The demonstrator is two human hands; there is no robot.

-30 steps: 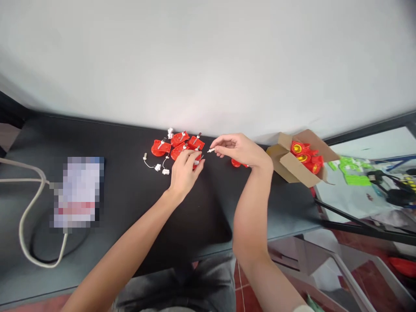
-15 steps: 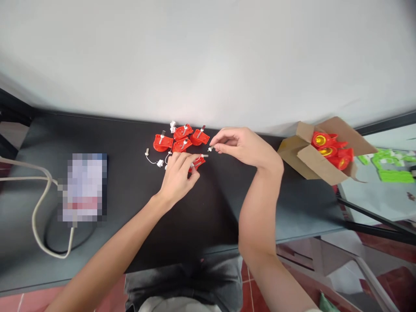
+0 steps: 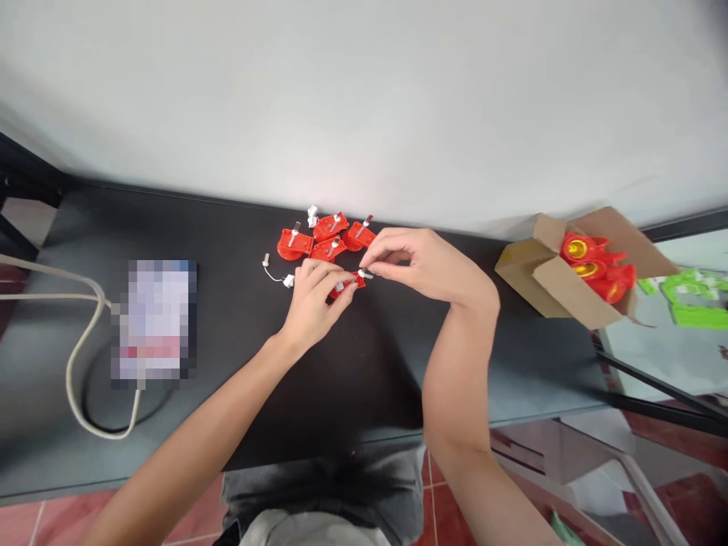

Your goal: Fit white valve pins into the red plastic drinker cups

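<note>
My left hand [image 3: 314, 299] lies on the black table [image 3: 239, 334], its fingers closed on a small red plastic part [image 3: 344, 284]. My right hand [image 3: 415, 262] pinches a tiny white piece [image 3: 364, 274] and holds it against that red part. Just behind my hands lies a cluster of several more red parts [image 3: 327, 235] with grey pins sticking out. A white plug on a thin cord [image 3: 274, 273] lies left of my left hand.
An open cardboard box [image 3: 546, 280] holding red and yellow parts stands at the right of the table. A blurred-out flat object [image 3: 155, 318] and a grey cable [image 3: 85, 364] lie at the left. A white wall rises behind the table. Green parts [image 3: 694, 299] sit beyond the right edge.
My right hand has moved left and down, bringing the white piece to the red part under my left fingers. The view has shifted slightly.
</note>
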